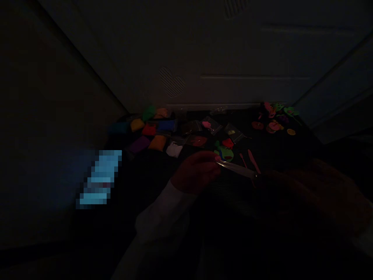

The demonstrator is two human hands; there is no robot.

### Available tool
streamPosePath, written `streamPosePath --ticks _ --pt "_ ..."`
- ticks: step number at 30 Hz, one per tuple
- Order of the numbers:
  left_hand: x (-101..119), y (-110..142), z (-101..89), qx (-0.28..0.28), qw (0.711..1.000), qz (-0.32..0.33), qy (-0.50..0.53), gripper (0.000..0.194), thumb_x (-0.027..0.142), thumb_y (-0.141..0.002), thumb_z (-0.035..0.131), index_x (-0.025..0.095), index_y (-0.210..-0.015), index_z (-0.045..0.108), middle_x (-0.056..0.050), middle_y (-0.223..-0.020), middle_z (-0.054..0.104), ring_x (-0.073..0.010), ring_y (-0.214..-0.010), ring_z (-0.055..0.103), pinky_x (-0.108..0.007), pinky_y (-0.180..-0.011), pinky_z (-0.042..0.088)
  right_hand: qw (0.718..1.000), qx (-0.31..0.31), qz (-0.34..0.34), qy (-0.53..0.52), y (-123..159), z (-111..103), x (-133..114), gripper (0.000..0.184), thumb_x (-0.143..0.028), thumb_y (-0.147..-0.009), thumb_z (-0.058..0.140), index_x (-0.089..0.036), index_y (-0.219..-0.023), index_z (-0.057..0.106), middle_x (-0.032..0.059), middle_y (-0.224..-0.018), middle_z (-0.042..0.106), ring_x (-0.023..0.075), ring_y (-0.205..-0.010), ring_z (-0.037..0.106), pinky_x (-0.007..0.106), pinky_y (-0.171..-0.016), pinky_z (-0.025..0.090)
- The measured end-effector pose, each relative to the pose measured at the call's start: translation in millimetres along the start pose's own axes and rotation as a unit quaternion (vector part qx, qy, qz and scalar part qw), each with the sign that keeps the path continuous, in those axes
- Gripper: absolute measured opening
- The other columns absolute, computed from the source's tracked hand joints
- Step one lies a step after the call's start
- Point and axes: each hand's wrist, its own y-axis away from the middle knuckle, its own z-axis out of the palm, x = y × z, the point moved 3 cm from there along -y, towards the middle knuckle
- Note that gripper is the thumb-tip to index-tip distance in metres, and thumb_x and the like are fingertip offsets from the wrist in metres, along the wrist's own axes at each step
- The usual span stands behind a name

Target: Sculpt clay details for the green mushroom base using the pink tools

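The scene is very dark. My left hand (196, 171) has its fingers pinched together, with a small pink piece (217, 158) at the tips; its kind is unclear. From the right, a pair of scissors (239, 168) reaches over, the blades looking closed and their points touching or just beside that piece. My right hand (317, 190) is closed around the handles, which are lost in shadow. Just beyond my left fingertips lies a flat green figure (227, 153) with blue and red parts. A pink plastic knife (253, 160) and a thin pink tool (242, 159) lie beside it.
Several coloured modelling-clay packets, among them purple (140, 144), orange (157, 143) and white (174, 149), cover the dark table's left and middle. Small colourful shapes (274, 126) sit at the back right. A lit, blurred screen (100, 179) is at left. A panelled surface (233, 58) rises behind.
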Motion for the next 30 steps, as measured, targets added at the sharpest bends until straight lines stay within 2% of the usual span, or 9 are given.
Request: streamPosePath --ticks 5,10,14,17,20,21,23,27,30 --pt "-2 3 -10.9 0.087 0.995 -0.03 -0.044 0.018 0.015 -0.049 0.072 0.014 -0.065 0.063 0.0 -0.061 0.061 -0.0085 -0.059 0.056 -0.02 -0.059 0.046 1.0 0.008 -0.001 0.016 -1 -5 3 0.048 -0.035 -0.077 0.042 -0.012 -0.118 0.038 0.008 -0.083 0.058 0.018 -0.061 0.048 0.033 -0.058 0.031" --pt "5 10 -32.9 0.155 0.978 -0.029 -0.137 0.021 0.02 -0.046 0.074 0.013 -0.062 0.062 -0.001 -0.06 0.06 -0.0093 -0.059 0.055 -0.021 -0.058 0.045 1.0 0.018 -0.01 0.0 2 3 3 0.049 -0.037 -0.074 0.047 -0.012 -0.116 0.039 0.0082 -0.086 0.057 0.0192 -0.067 0.05 0.033 -0.061 0.032" --pt "27 20 -56.4 0.205 0.937 -0.009 -0.281 0.017 0.021 -0.051 0.072 0.014 -0.063 0.064 -0.001 -0.064 0.062 -0.0088 -0.06 0.054 -0.016 -0.055 0.041 1.0 0.012 -0.012 0.012 2 17 2 0.036 -0.03 -0.08 0.04 -0.011 -0.111 0.041 0.0074 -0.082 0.057 0.016 -0.063 0.049 0.031 -0.061 0.031" --pt "51 28 -73.7 0.239 0.782 0.038 -0.575 0.019 0.035 -0.06 0.064 0.019 -0.069 0.064 0.002 -0.07 0.063 -0.0112 -0.066 0.056 -0.019 -0.06 0.043 0.999 0.001 -0.012 0.03 0 31 -1 0.028 -0.024 -0.084 0.032 -0.012 -0.108 0.042 0.0059 -0.08 0.057 0.0139 -0.061 0.049 0.03 -0.062 0.03" --pt "62 33 -88.2 0.237 0.619 0.102 -0.742 0.026 0.042 -0.07 0.051 0.021 -0.082 0.063 0.001 -0.081 0.065 -0.0139 -0.074 0.057 -0.024 -0.068 0.045 0.999 -0.02 -0.011 0.039 -1 47 -3 0.025 -0.02 -0.085 0.029 -0.013 -0.105 0.043 0.0045 -0.077 0.057 0.0133 -0.062 0.051 0.03 -0.063 0.029" --pt "62 33 -93.0 0.234 0.589 0.119 -0.764 0.027 0.041 -0.072 0.049 0.021 -0.085 0.063 -0.001 -0.084 0.064 -0.0149 -0.078 0.057 -0.026 -0.071 0.045 0.999 -0.024 -0.011 0.043 -1 52 -3 0.025 -0.019 -0.085 0.029 -0.014 -0.104 0.044 0.0043 -0.077 0.057 0.0134 -0.062 0.051 0.03 -0.063 0.028" --pt "59 32 -101.5 0.215 0.557 0.139 -0.79 0.025 0.038 -0.073 0.049 0.021 -0.085 0.064 -0.002 -0.088 0.063 -0.0172 -0.085 0.055 -0.031 -0.078 0.043 0.998 -0.034 -0.016 0.049 -1 60 -4 0.025 -0.016 -0.084 0.029 -0.015 -0.104 0.044 0.0039 -0.077 0.057 0.0138 -0.063 0.052 0.03 -0.063 0.028" --pt "50 30 -110.5 0.158 0.527 0.144 -0.822 0.019 0.032 -0.071 0.052 0.023 -0.08 0.066 -0.003 -0.085 0.064 -0.0195 -0.086 0.053 -0.036 -0.081 0.04 0.997 -0.058 -0.023 0.046 -1 75 -6 0.025 -0.017 -0.083 0.032 -0.016 -0.104 0.045 0.0031 -0.078 0.057 0.0137 -0.061 0.052 0.03 -0.064 0.027" --pt "51 33 -111.7 0.139 0.507 0.147 -0.838 0.022 0.03 -0.074 0.048 0.023 -0.086 0.065 -0.005 -0.086 0.063 -0.0205 -0.084 0.052 -0.038 -0.078 0.04 0.997 -0.065 -0.028 0.041 -1 83 -8 0.025 -0.017 -0.082 0.033 -0.016 -0.102 0.046 0.0029 -0.075 0.057 0.0128 -0.059 0.051 0.03 -0.064 0.027"
